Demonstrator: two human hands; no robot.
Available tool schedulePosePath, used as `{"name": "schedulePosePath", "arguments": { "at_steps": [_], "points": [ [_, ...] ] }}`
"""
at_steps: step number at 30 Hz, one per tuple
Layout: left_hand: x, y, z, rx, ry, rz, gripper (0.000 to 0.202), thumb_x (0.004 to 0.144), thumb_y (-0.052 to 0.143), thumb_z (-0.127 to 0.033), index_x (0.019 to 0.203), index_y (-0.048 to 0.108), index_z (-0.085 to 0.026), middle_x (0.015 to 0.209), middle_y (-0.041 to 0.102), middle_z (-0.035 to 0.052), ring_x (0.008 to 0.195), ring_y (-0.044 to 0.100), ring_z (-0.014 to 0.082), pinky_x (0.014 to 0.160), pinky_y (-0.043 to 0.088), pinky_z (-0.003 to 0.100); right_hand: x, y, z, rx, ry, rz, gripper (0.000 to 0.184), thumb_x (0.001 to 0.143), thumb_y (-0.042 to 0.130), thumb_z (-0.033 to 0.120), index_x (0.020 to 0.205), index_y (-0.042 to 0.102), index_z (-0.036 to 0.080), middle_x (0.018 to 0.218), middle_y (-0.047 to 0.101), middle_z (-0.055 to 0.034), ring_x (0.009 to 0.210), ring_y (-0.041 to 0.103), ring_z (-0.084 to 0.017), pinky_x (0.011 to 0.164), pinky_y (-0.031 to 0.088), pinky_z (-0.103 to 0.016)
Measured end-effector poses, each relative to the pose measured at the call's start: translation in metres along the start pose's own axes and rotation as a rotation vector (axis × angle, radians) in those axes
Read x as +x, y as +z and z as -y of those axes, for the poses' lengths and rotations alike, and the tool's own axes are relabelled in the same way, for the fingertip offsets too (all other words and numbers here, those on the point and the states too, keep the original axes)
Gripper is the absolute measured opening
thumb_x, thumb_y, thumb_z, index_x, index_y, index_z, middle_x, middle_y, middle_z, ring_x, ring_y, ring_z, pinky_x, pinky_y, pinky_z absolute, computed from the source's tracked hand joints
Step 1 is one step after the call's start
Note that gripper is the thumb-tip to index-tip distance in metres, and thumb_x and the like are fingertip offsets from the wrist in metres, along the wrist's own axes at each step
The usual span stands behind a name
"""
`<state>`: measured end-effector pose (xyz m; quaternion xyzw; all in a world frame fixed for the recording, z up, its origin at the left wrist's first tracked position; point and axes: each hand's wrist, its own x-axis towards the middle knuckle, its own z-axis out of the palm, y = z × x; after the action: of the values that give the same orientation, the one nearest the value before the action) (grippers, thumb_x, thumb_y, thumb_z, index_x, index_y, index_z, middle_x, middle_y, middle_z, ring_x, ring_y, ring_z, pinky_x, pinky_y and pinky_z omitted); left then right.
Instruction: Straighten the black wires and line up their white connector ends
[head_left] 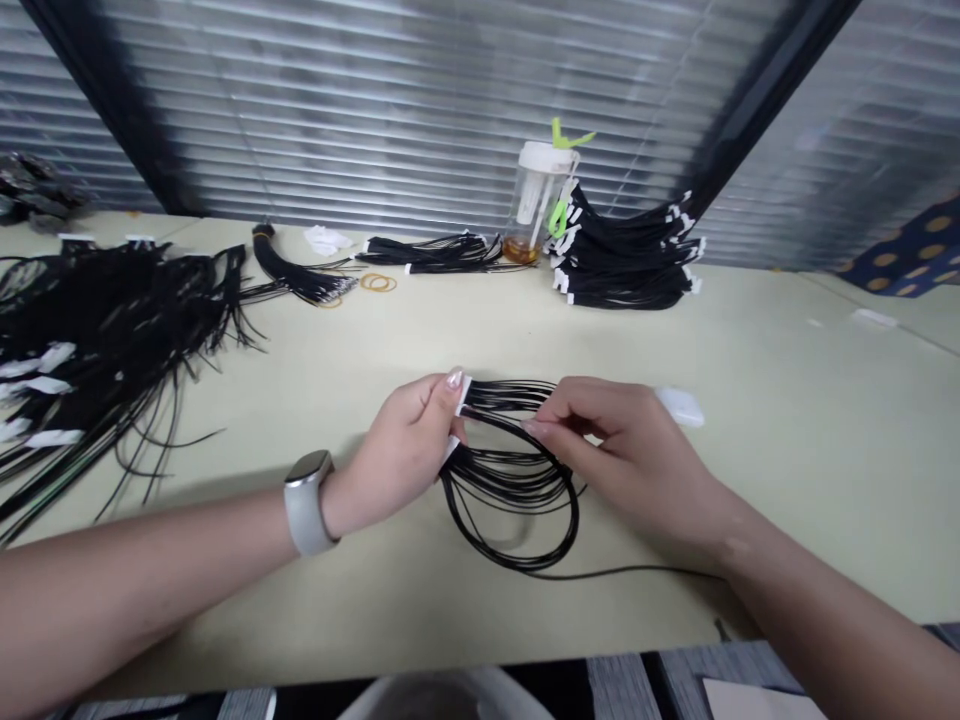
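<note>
A looped bundle of thin black wires with white end connectors lies at the middle of the pale table. My left hand pinches the white connectors at the bundle's left end, fingers closed round them. My right hand is closed on the wire strands just right of that, thumb and fingers pressed on the wires. A grey watch sits on my left wrist. One loose black wire trails right from the loop under my right forearm.
A big heap of loose black wires covers the left of the table. At the back lie a tied wire bunch, rubber bands, a flat wire bundle, a clear bottle and a stack of finished bundles. A small white object lies beyond my right hand.
</note>
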<state>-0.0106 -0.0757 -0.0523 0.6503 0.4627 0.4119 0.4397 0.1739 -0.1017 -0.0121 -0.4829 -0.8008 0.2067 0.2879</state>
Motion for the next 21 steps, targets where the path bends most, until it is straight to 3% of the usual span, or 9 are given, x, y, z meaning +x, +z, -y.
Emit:
{"name": "schedulePosePath", "arguments": {
  "at_steps": [6, 14, 21],
  "points": [
    [-0.0004, -0.0004, -0.0001, -0.001, 0.012, 0.004, 0.044, 0.09, 0.032, -0.041, 0.055, 0.044, -0.017, 0.041, 0.041, -0.0038, 0.039, 0.037, 0.0075, 0.041, 0.03, 0.02, -0.0009, -0.0017, -0.0008, -0.041, -0.008, 0.018, 0.016, 0.082, 0.05, 0.017, 0.068, 0.057, 0.018, 0.065, 0.056, 0.0017, 0.058, 0.048, -0.008, 0.053, 0.035, -0.022],
    [-0.0005, -0.0009, -0.0023, 0.035, 0.029, 0.0, 0.043, 0.09, 0.032, -0.038, 0.055, 0.044, -0.016, 0.044, 0.042, -0.0036, 0.042, 0.038, 0.0069, 0.043, 0.032, 0.02, -0.0044, -0.0026, 0.0002, -0.157, -0.177, 0.006, 0.011, 0.078, 0.052, 0.01, 0.073, 0.059, 0.017, 0.067, 0.055, 0.0011, 0.061, 0.049, -0.007, 0.055, 0.035, -0.02],
    [-0.0004, -0.0005, -0.0031, 0.091, 0.076, 0.012, 0.042, 0.09, 0.033, -0.034, 0.055, 0.045, -0.016, 0.046, 0.044, -0.0034, 0.045, 0.04, 0.007, 0.045, 0.033, 0.019, -0.0059, -0.0005, -0.0028, -0.173, -0.224, 0.012, 0.011, 0.078, 0.052, 0.008, 0.073, 0.059, 0.015, 0.067, 0.053, 0.0016, 0.06, 0.048, -0.006, 0.055, 0.035, -0.019]
  ]
}}
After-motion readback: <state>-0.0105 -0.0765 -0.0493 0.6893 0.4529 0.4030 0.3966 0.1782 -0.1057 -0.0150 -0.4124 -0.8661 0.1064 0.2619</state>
